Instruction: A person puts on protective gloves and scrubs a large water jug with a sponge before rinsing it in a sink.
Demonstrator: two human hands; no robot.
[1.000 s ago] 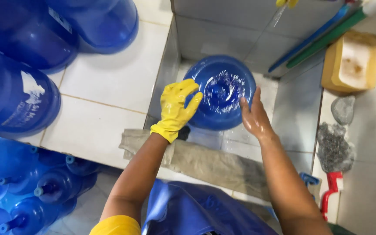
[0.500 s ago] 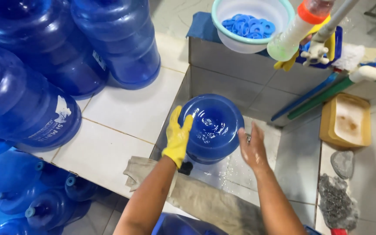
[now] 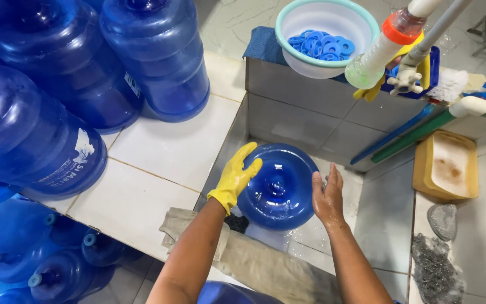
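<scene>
At the far left, blue water jugs (image 3: 40,141) lie stacked on the white tiled ledge (image 3: 158,152), well apart from the work. In the sunken tiled basin (image 3: 383,219) a blue water jug (image 3: 279,188) stands upside down or tipped with its round base toward the camera, so its long axis runs down and away from the viewer, and it sits between the two hands. The left hand (image 3: 237,177), in a yellow rubber glove, lies flat with fingers spread against the jug's left shoulder, its forearm reaching up from lower left over a grey cloth (image 3: 265,264) draped on the basin's edge. The right hand (image 3: 327,197), bare and wet, stands with fingers together and palm turned toward the jug's right side, just beside it; I cannot tell whether it touches. Both hands are equally near. Above right, a bowl of blue caps (image 3: 324,36) rests on the basin wall.
</scene>
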